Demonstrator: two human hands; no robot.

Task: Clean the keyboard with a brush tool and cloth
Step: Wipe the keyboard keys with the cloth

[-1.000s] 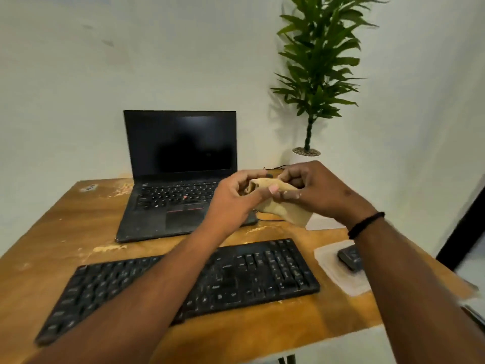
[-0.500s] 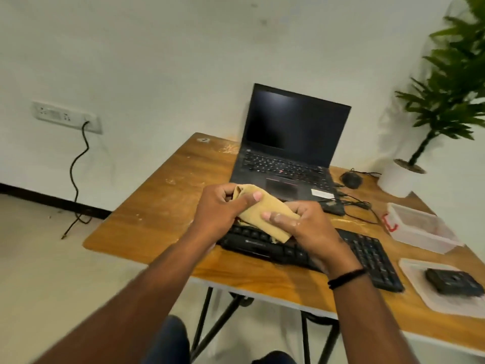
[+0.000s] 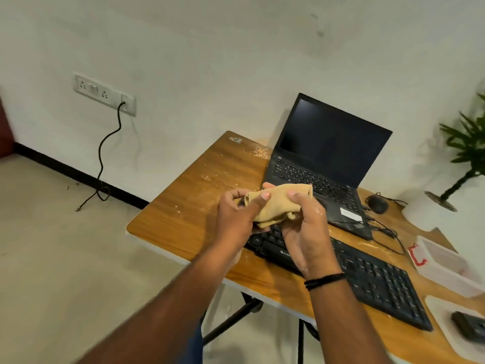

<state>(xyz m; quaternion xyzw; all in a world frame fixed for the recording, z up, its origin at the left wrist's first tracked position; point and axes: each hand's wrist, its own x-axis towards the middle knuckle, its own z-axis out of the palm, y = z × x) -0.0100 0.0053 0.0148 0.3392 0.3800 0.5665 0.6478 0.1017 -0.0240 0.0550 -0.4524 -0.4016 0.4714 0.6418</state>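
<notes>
Tan cloth (image 3: 278, 203) gripped by both hands' fingers (image 3: 265, 196); clear tub (image 3: 446, 266) contents unclear.

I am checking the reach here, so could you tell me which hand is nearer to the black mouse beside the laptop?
Right. The right hand grips the cloth over the keyboard, closer to the mouse; the left hand grips the cloth's far end.

Both forearms reach in from 6 o'clock toward 12, hands meeting mid-frame. Left hand (image 3: 237, 215) curled, thumb pinching the cloth (image 3: 278, 204) at its 9 o'clock end. Right hand (image 3: 305, 232) grips its 3 o'clock end, black band on wrist.
</notes>
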